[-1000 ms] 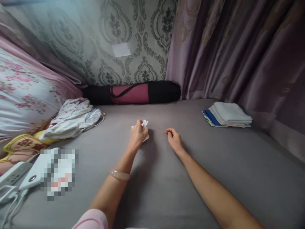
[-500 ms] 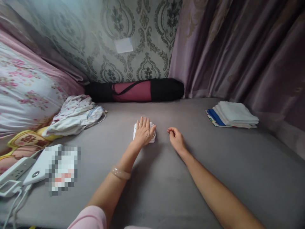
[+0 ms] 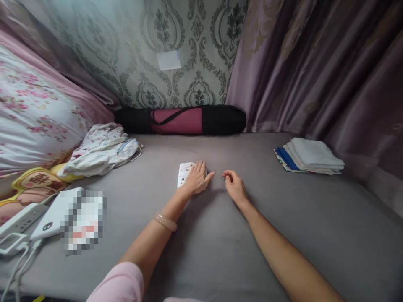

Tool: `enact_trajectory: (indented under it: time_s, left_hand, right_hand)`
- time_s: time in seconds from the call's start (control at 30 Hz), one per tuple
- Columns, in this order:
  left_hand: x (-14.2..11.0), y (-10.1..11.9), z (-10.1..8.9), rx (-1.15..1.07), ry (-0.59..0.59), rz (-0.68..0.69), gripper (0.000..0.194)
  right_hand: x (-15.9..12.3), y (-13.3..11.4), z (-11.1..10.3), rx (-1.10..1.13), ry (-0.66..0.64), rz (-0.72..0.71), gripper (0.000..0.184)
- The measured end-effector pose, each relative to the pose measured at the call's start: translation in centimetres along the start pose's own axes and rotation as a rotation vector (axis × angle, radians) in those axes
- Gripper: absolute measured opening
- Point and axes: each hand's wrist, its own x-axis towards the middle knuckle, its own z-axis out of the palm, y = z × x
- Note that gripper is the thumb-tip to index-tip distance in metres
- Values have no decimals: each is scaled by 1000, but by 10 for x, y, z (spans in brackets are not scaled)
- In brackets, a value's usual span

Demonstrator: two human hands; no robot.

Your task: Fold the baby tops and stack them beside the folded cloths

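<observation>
Under my left hand [image 3: 197, 178] is a small folded white cloth [image 3: 184, 173] with dark spots, lying on the grey bed sheet. The palm rests on its right part with the fingers stretched out, so that part is hidden. A pale bangle [image 3: 166, 222] circles my left wrist. My right hand [image 3: 234, 185] is just right of the cloth, apart from it, with its fingers curled in and the thumb side up. Nothing shows in it, though the inside of the fingers is partly hidden.
Folded cloths [image 3: 315, 154] are stacked on the right. Against the wall lies a long black and red bag [image 3: 179, 121]. Crumpled clothes [image 3: 103, 151], a yellow cushion [image 3: 37, 182], a white box-shaped device [image 3: 58, 214] and a power strip [image 3: 22, 220] with cables are on the left.
My left hand has slid to the right across the folded cloth, uncovering its left part. My right hand stays in nearly the same place and pose. The view has shifted slightly.
</observation>
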Motion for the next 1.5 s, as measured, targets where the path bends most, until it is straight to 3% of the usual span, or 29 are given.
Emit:
enact_trajectory:
  time_s: [0.1,0.23,0.4,0.57,0.73,0.83,1.0,1.13,1.23,1.37,1.5]
  left_hand:
    - [-3,-9,-18,-64,62,-3,70]
    - [-10,-31,-32,-87,118,-108,69]
    - [-20,-57,-15,-2,99,-83,66]
    - [-24,-63,-2,73,14,10,69]
    - [-22,-58,-7,61,-5,-42,70]
    - [-21,-58,-11,-7,51,-147,65]
    - [-21,-65,-21,-271,167,-496,48]
    - [-23,-68,-26,-631,209,-681,56]
    - [-23,-63,-30,-728,228,-735,50]
    - [-23,-49,-39,-985,147,-724,32]
    - [-26,-40,-44,-1225,109,-675,36]
  right_hand:
    - [0,1,0,-10,-1,16,22]
    - [0,1,0,-27,-12,25,22]
    - [0,0,1,-23,-2,17,22]
    - [0,-1,1,-25,4,14,21]
    - [1,-1,1,-39,-3,20,21]
    - [1,-1,1,-34,-12,15,22]
    - [1,-1,1,-38,-17,9,21]
    - [1,-1,2,-45,-8,5,21]
    - [1,-2,2,-51,-16,10,21]
    - [2,-2,1,-57,-31,14,22]
    - [2,0,2,-48,-38,10,22]
